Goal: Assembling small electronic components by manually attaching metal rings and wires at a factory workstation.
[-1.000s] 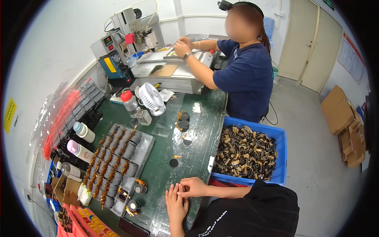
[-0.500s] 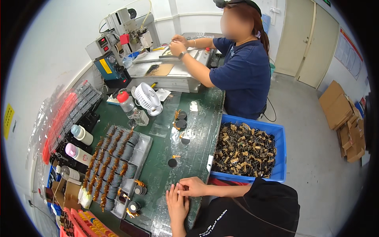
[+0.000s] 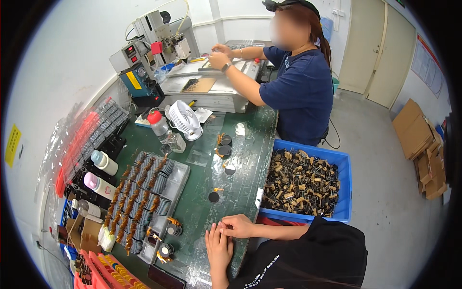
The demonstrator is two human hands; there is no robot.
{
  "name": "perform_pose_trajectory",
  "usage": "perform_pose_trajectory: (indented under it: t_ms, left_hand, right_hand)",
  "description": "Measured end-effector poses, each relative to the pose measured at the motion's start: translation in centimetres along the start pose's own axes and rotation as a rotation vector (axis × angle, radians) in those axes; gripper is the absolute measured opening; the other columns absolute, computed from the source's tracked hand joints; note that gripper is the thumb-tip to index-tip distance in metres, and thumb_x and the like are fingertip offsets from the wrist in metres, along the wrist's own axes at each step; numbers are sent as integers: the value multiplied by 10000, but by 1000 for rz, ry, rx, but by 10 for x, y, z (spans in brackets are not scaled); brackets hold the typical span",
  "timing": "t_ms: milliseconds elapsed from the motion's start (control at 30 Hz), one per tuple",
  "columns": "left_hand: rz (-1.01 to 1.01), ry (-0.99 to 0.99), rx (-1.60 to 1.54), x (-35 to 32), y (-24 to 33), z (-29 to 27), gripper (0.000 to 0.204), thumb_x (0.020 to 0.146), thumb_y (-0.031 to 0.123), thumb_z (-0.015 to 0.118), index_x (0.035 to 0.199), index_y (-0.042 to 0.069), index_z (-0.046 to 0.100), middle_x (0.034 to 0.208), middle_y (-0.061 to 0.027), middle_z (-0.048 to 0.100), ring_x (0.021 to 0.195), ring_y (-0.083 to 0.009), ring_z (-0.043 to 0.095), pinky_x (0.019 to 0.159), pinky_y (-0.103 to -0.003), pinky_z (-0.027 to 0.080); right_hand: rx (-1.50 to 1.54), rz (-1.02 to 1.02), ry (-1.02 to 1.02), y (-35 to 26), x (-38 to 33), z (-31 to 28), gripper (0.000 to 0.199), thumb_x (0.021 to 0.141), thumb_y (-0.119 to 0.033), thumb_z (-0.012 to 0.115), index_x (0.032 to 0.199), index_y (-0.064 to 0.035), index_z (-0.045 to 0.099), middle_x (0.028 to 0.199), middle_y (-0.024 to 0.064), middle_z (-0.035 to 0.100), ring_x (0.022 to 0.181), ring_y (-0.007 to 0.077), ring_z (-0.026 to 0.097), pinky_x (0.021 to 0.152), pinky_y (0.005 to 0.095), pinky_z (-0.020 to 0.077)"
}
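On the green tabletop near its right edge lies my left hand [image 3: 219,248], palm down with fingers stretched out. My right hand [image 3: 237,226] reaches in from the right and touches the left hand's fingers with bent fingertips. Whatever may be between those fingertips is hidden. Just beyond my hands sits a dark round disc [image 3: 213,196] with a small orange-brown strip. Left of them are two short stacks of discs with orange-brown strips, one stack [image 3: 173,229] farther and the other [image 3: 166,250] nearer. A clear plastic tray [image 3: 176,183] holds rows of grey discs [image 3: 153,185] with orange-brown strips.
A co-worker [image 3: 301,91] handles something small beside a bench machine [image 3: 163,43]. A blue crate [image 3: 344,185] full of black-and-tan parts stands right of the table. A white fan [image 3: 185,118], bottles [image 3: 158,124] and a dark flat device [image 3: 163,277] are on the table.
The whole view has shifted slightly, so everything appears a little farther right. My hands stay together on the table in nearly the same pose.
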State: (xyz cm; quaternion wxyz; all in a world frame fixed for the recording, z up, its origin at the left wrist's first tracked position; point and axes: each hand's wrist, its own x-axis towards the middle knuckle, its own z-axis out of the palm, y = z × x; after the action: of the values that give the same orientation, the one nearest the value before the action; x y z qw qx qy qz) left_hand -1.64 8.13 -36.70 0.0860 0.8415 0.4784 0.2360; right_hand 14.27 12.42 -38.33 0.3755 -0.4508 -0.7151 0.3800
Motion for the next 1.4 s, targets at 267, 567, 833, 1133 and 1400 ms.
perform_pose_trajectory:
  t_ms: [267,567,833,1133,1400]
  left_hand:
    - [10,17,-10,4,3,-1,467,794,105,618,1238,3,517,1249,-137,515,1288,-317,403,1079,-499,284]
    - [-153,256,-140,-1,-5,-15,443,744,155,630,1178,74,599,1189,-95,590,1177,-301,512,1032,-455,339]
    - [-180,302,-211,-7,-7,-14,355,779,59,612,1132,21,601,1123,-142,612,1111,-333,544,961,-421,409]
    - [-196,283,-373,2,1,-14,216,853,62,582,1054,-7,619,1078,-142,639,1082,-332,567,939,-410,423]
    - [-216,294,-401,1,-2,-16,212,843,111,624,1031,13,630,1055,-119,649,1077,-326,572,937,-414,422]
  right_hand:
    - [-6,-1,10,3,0,-1,303,858,-329,580,733,-63,504,693,71,545,623,280,570,556,359,422]
    - [-11,-355,206,-58,-5,-31,211,864,-151,577,701,-20,551,673,115,546,593,307,547,534,393,430]
    - [83,-40,104,-21,-21,9,318,901,-231,568,677,-15,503,660,119,483,625,315,542,543,403,421]
    - [-68,-145,57,-6,-5,18,339,816,-302,662,636,-55,516,610,73,503,528,262,530,474,359,397]
    - [-7,-363,-9,-10,0,21,268,780,-315,696,675,-93,590,634,24,527,559,200,554,496,321,423]
